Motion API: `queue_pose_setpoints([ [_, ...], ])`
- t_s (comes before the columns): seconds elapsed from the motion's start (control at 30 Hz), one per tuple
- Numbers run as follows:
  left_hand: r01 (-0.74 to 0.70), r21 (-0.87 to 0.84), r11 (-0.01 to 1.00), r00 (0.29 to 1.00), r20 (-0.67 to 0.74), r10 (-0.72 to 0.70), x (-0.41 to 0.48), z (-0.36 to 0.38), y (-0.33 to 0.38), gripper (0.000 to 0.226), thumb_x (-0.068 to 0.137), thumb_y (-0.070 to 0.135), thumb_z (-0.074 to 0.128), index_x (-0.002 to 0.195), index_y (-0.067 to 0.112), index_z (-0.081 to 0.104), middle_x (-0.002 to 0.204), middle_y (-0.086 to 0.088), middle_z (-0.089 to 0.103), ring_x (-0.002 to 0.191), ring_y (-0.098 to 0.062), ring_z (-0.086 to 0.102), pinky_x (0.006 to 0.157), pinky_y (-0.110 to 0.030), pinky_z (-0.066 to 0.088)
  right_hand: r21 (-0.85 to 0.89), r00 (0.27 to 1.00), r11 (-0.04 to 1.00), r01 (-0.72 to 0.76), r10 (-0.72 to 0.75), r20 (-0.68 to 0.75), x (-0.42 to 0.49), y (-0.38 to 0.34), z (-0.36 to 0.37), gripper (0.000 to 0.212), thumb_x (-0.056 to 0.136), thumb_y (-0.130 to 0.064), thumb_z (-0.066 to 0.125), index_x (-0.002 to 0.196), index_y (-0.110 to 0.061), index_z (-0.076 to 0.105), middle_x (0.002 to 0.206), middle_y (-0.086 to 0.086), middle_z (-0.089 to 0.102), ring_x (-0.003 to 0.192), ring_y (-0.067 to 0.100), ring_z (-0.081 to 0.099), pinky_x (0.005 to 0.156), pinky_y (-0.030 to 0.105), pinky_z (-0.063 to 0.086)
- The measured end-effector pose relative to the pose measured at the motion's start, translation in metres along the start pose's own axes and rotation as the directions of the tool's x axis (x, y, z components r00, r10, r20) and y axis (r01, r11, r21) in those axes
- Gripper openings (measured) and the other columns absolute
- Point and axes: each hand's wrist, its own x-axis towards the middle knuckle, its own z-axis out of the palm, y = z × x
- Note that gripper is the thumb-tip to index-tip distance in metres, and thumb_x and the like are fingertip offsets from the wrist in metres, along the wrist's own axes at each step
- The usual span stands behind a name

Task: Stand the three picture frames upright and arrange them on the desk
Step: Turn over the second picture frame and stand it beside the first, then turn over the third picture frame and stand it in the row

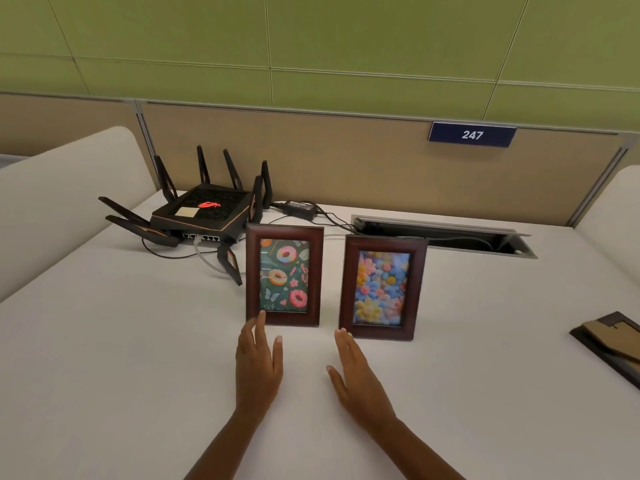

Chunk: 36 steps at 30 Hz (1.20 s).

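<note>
Two dark wooden picture frames stand upright side by side on the white desk (121,341). The doughnut frame (284,276) is on the left, the flower frame (382,287) on the right. A third frame (613,344) lies face down at the right edge, its brown backing showing. My left hand (258,365) is open just in front of the doughnut frame, fingertips at its lower left corner. In front of the flower frame's lower left corner, my right hand (356,379) is open too. Neither hand holds anything.
A black router (204,216) with several antennas sits behind the doughnut frame, with its power brick (299,206) and cables. An open cable slot (446,235) lies behind the flower frame. A partition with a sign reading 247 (472,134) closes the back.
</note>
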Motion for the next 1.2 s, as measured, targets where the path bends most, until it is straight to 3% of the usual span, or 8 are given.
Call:
queue_pose_setpoints([
  [0.2, -0.277, 0.061, 0.959, 0.946, 0.191, 0.261, -0.037, 0.028, 0.061, 0.057, 0.095, 0.041, 0.013, 0.116, 0.005, 0.051, 0.111, -0.019, 0.067, 0.099, -0.032, 0.066, 0.079, -0.041, 0.055, -0.218, 0.998, 0.974, 0.064, -0.068, -0.012, -0.026, 0.057, -0.043, 0.054, 0.095, -0.042, 0.019, 0.144, -0.024, 0.001, 0.157, -0.001, 0.001, 0.144, 0.011, 0.003, 0.108, 0.018, 0.000],
  [0.3, -0.385, 0.056, 0.921, 0.889, 0.291, 0.354, -0.048, 0.049, 0.093, 0.060, 0.096, 0.039, 0.012, 0.114, 0.006, 0.058, 0.112, -0.015, 0.068, 0.101, -0.028, 0.066, 0.081, -0.037, 0.054, -0.262, 0.999, 0.964, 0.034, -0.043, -0.028, -0.040, 0.087, -0.066, 0.083, 0.071, -0.060, -0.014, 0.144, -0.024, 0.003, 0.157, -0.001, 0.001, 0.144, 0.012, 0.003, 0.106, 0.018, -0.004],
  [0.43, -0.472, 0.025, 0.881, 0.815, 0.393, 0.425, -0.056, 0.083, 0.136, 0.055, 0.095, 0.037, 0.017, 0.113, 0.009, 0.060, 0.114, -0.011, 0.068, 0.104, -0.024, 0.065, 0.084, -0.030, 0.052, -0.296, 0.999, 0.955, -0.035, 0.021, -0.050, -0.055, 0.128, -0.096, 0.094, 0.060, -0.060, -0.021, 0.144, -0.023, 0.002, 0.157, 0.002, -0.002, 0.145, 0.016, 0.000, 0.106, 0.020, -0.009],
  [0.6, -0.449, -0.032, 0.893, 0.782, 0.470, 0.410, -0.062, 0.141, 0.180, 0.051, 0.096, 0.037, 0.023, 0.142, 0.017, 0.018, 0.154, -0.006, 0.018, 0.142, -0.019, 0.016, 0.112, -0.022, 0.009, -0.352, 0.990, 0.930, -0.107, 0.069, -0.119, -0.080, 0.179, -0.138, 0.093, 0.063, -0.057, -0.021, 0.144, -0.019, 0.005, 0.157, 0.007, 0.002, 0.145, 0.022, 0.000, 0.117, 0.028, 0.000],
  [0.77, -0.429, -0.045, 0.902, 0.736, 0.562, 0.378, -0.068, 0.185, 0.227, 0.054, 0.096, 0.036, 0.025, 0.143, 0.017, 0.006, 0.156, -0.005, 0.005, 0.144, -0.017, 0.003, 0.116, -0.028, 0.008, -0.355, 0.958, 0.901, -0.251, 0.180, -0.222, -0.106, 0.229, -0.186, 0.096, 0.062, -0.058, -0.022, 0.144, -0.017, 0.007, 0.157, 0.007, 0.005, 0.145, 0.022, 0.000, 0.118, 0.032, 0.001],
  [0.9, -0.434, -0.081, 0.897, 0.679, 0.625, 0.384, -0.073, 0.211, 0.265, 0.056, 0.097, 0.034, 0.026, 0.143, 0.013, 0.003, 0.156, -0.008, 0.002, 0.144, -0.019, 0.002, 0.116, -0.029, 0.007, -0.309, 0.897, 0.867, -0.390, 0.283, -0.339, -0.123, 0.270, -0.220, 0.067, 0.088, -0.049, 0.003, 0.143, -0.013, 0.016, 0.155, 0.009, 0.014, 0.144, 0.023, 0.006, 0.118, 0.035, 0.009],
  [1.03, -0.398, -0.116, 0.910, 0.634, 0.682, 0.364, -0.077, 0.236, 0.305, 0.060, 0.097, 0.033, 0.028, 0.143, 0.009, -0.002, 0.156, -0.012, -0.001, 0.144, -0.021, 0.001, 0.116, -0.030, 0.006, -0.235, 0.824, 0.838, -0.493, 0.363, -0.436, -0.136, 0.305, -0.254, 0.055, 0.094, -0.040, 0.021, 0.137, -0.007, 0.029, 0.149, 0.014, 0.030, 0.139, 0.028, 0.024, 0.113, 0.038, 0.026],
  [1.2, -0.453, -0.149, 0.879, 0.567, 0.712, 0.414, -0.083, 0.258, 0.349, 0.063, 0.096, 0.032, 0.032, 0.142, 0.010, -0.005, 0.156, -0.013, -0.004, 0.144, -0.024, -0.001, 0.117, -0.033, 0.006, -0.163, 0.748, 0.775, -0.611, 0.497, -0.440, -0.146, 0.339, -0.286, 0.045, 0.095, -0.022, 0.035, 0.136, -0.006, 0.031, 0.149, 0.016, 0.027, 0.138, 0.032, 0.023, 0.113, 0.047, 0.021],
])
